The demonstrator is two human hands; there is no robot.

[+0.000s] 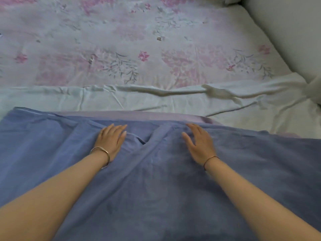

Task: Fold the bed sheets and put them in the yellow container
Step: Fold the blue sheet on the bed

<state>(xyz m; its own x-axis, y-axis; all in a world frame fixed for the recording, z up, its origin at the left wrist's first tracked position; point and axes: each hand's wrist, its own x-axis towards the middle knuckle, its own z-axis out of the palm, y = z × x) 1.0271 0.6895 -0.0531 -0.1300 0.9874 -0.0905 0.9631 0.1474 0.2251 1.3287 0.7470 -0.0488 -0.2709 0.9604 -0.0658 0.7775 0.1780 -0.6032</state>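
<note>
Both the left hand and right hand lie flat with fingers straight, pressing the blue bed sheet spread across the near side of the floral-covered bed.

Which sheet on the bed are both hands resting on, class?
The plain blue sheet, nearest the camera: the left hand and right hand lie flat on it. The pink-flowered sheet spreads beyond it, untouched.

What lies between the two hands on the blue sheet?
Only the blue sheet, bunched into folds, between left hand and right hand; head view.
</note>
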